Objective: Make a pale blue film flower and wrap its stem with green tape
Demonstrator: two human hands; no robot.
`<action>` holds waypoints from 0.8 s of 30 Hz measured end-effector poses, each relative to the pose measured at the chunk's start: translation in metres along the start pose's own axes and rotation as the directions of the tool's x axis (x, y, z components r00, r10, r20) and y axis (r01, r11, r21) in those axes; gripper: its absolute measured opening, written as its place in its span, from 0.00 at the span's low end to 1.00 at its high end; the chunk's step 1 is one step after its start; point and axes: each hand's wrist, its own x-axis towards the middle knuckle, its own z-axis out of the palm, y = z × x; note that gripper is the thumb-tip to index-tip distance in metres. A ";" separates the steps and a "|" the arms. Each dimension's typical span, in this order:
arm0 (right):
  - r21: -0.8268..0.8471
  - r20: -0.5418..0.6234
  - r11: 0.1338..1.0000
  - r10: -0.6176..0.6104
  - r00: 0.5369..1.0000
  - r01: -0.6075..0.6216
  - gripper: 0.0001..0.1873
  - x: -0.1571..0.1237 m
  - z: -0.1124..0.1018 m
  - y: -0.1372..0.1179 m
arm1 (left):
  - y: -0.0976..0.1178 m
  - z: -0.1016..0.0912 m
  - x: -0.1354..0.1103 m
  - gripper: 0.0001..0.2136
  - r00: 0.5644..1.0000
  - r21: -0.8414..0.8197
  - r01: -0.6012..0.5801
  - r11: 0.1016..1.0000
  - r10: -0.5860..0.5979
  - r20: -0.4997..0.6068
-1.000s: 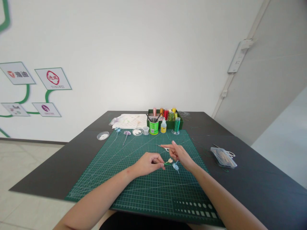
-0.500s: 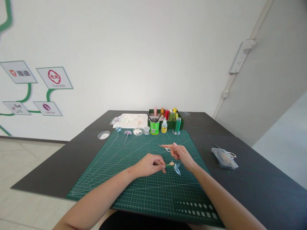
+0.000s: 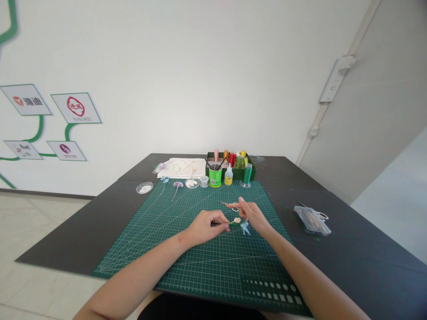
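Note:
My left hand (image 3: 210, 227) pinches the thin green stem of a small craft flower between thumb and fingertips. A pale peach bloom (image 3: 237, 220) sticks out to the right of the fingertips. Beside it hangs a light blue flower (image 3: 245, 228), just below my right hand (image 3: 249, 211). That hand has its index finger pointing left and its other fingers curled in; what they hold, if anything, is too small to make out. White-handled scissors (image 3: 235, 209) lie on the green cutting mat (image 3: 200, 266), partly hidden behind the right hand.
Along the mat's back edge stand a green can (image 3: 215, 178) of brushes, a glue bottle (image 3: 228, 175), a green thread spool (image 3: 247, 174) and a box (image 3: 254, 172) of colored spools. Finished flowers (image 3: 178, 184) and dishes (image 3: 144, 188) sit left. A plastic box (image 3: 312, 221) lies right.
My left hand has moved slightly up and away from me with the flower stem. The peach bloom and blue flower have turned a little. My right hand has hardly moved.

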 end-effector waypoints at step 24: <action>-0.005 0.295 0.972 0.227 0.928 -0.236 0.36 -0.002 -0.007 0.000 | -0.017 -0.015 0.012 0.15 0.852 0.105 0.124 0.987 -0.052 -0.522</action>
